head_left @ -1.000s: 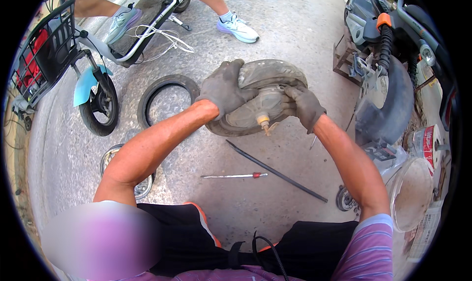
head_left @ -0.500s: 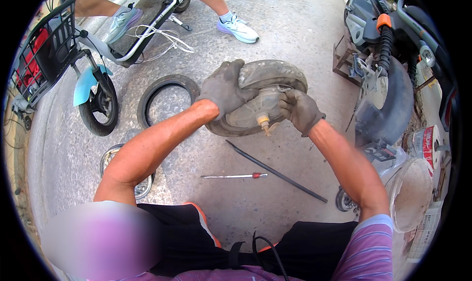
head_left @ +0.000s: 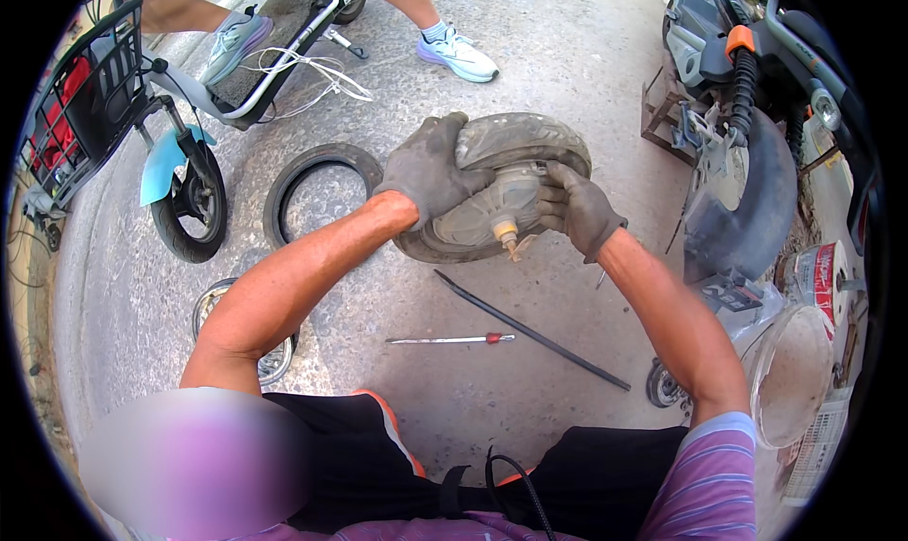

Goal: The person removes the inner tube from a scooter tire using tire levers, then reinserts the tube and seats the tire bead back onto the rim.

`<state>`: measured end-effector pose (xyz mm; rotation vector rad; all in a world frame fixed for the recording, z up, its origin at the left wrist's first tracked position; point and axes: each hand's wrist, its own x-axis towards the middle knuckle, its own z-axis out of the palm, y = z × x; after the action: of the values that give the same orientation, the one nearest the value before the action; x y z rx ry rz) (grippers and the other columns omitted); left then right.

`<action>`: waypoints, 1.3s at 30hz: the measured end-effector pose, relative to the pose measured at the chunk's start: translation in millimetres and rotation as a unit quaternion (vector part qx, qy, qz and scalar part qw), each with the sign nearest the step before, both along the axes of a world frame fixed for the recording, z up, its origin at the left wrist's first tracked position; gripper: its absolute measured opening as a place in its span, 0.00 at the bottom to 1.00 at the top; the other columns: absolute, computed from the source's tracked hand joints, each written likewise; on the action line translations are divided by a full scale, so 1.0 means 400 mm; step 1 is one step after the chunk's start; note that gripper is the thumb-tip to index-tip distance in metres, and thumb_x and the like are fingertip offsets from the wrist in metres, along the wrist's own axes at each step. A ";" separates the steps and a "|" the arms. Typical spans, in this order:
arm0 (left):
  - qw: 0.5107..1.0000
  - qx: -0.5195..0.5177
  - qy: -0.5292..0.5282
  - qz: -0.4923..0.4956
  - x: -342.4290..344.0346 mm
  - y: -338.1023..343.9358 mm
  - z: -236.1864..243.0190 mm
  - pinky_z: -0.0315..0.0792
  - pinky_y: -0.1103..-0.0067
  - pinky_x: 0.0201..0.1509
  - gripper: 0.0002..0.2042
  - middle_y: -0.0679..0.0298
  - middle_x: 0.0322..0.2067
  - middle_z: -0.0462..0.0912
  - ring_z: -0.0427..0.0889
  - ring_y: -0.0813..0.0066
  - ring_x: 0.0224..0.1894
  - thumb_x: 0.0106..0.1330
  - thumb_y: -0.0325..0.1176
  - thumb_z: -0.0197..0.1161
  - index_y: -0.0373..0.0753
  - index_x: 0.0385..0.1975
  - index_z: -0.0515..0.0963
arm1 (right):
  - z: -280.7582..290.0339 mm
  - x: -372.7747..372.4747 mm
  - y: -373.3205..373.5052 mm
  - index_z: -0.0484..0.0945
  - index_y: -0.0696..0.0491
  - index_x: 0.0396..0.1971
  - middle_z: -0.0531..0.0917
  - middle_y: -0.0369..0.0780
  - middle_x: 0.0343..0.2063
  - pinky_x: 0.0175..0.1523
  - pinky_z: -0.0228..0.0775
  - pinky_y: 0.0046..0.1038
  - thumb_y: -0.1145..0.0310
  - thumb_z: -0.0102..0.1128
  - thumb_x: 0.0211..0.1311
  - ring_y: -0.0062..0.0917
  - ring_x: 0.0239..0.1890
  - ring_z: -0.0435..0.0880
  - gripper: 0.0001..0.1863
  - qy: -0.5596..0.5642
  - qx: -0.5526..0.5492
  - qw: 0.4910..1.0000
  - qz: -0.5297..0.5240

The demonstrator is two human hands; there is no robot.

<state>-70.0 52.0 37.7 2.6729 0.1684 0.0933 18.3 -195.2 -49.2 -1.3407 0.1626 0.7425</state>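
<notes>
A dusty scooter wheel with its tyre (head_left: pixel 522 134) is tilted up in front of me, its hub and an axle end with an orange-yellow collar (head_left: pixel 506 231) facing me. My left hand (head_left: pixel 430 174), in a dark grey glove, is wrapped over the tyre's left side, thumb across the hub face. At the right of the hub, by the rim, is my gloved right hand (head_left: pixel 582 210), fingers curled in; whatever they pinch is hidden. Below the wheel a black bar (head_left: pixel 530 328) lies slantwise on the ground, beside a thin metal rod (head_left: pixel 440 340) with a red piece near one end.
A loose tyre (head_left: pixel 274 200) lies left of the wheel; a metal rim (head_left: pixel 276 363) is partly behind my left forearm. A scooter (head_left: pixel 189 196) with a basket and a person's foot (head_left: pixel 459 56) are beyond. Motorbike parts (head_left: pixel 742 200) and a white bucket (head_left: pixel 793 375) line the right.
The fingers of my right hand have shifted slightly along the rim, the index finger reaching farther up. My left hand and the wheel have barely moved.
</notes>
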 end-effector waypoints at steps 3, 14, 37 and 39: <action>1.000 0.002 -0.010 -0.004 -0.001 -0.002 -0.005 0.75 0.61 0.73 0.46 0.43 0.65 0.79 0.81 0.47 0.68 0.60 0.57 0.76 0.37 0.75 0.69 | -0.011 0.006 -0.005 0.80 0.53 0.51 0.85 0.37 0.42 0.39 0.83 0.27 0.56 0.62 0.78 0.22 0.37 0.87 0.16 -0.040 -0.009 0.999 0.022; 1.000 0.006 -0.008 -0.002 -0.005 -0.003 -0.002 0.75 0.60 0.72 0.45 0.43 0.64 0.79 0.81 0.46 0.66 0.60 0.56 0.76 0.37 0.74 0.69 | 0.017 -0.007 0.001 0.80 0.53 0.51 0.86 0.37 0.42 0.43 0.85 0.27 0.57 0.61 0.78 0.23 0.39 0.87 0.15 -0.051 -0.025 0.998 0.003; 1.000 0.001 -0.024 -0.005 -0.005 -0.001 -0.012 0.75 0.60 0.72 0.45 0.42 0.64 0.80 0.81 0.46 0.67 0.60 0.56 0.76 0.36 0.74 0.70 | 0.037 -0.008 -0.005 0.80 0.58 0.53 0.86 0.41 0.41 0.40 0.86 0.28 0.54 0.64 0.77 0.26 0.35 0.89 0.21 -0.087 -0.076 0.993 0.031; 1.000 0.000 -0.024 -0.005 -0.007 -0.004 -0.009 0.75 0.60 0.72 0.45 0.43 0.64 0.80 0.81 0.46 0.67 0.60 0.56 0.76 0.36 0.74 0.70 | 0.013 -0.003 -0.005 0.80 0.56 0.53 0.86 0.40 0.40 0.40 0.85 0.28 0.51 0.63 0.77 0.25 0.34 0.88 0.22 -0.134 -0.066 0.989 0.019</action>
<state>-72.7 50.3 34.3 2.6677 0.1390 0.1546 17.2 -197.1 -44.0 -1.5597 -0.0281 0.5837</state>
